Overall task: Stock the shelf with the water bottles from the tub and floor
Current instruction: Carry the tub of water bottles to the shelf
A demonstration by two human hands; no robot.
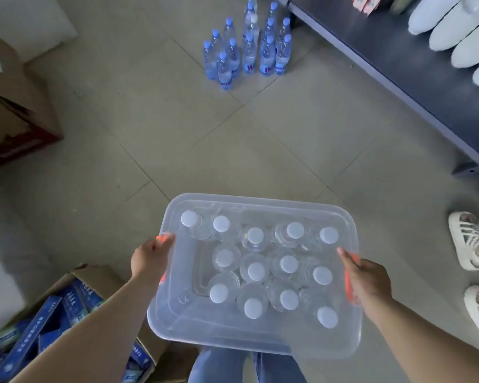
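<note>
Head view: both hands, left hand [152, 258] and right hand [367, 280], are gripping the full tub [177, 322]; floor bottles [246, 48] are waiting, shelf [398, 78] seemingly unstocked.

Two hands hold a clear plastic tub [174, 322] up off the floor. The left hand [150, 258] grips the orange handle on one short side, and the right hand [367, 280] grips the handle on the other. Small water bottles [256, 270] with white caps stand close together inside the tub. Farther off, tall bottles with blue caps [246, 48] stand on the tiled floor [155, 111], near a dark shelf [415, 78]. An open cardboard box [64, 322] of blue packs sits by the left arm.
</note>
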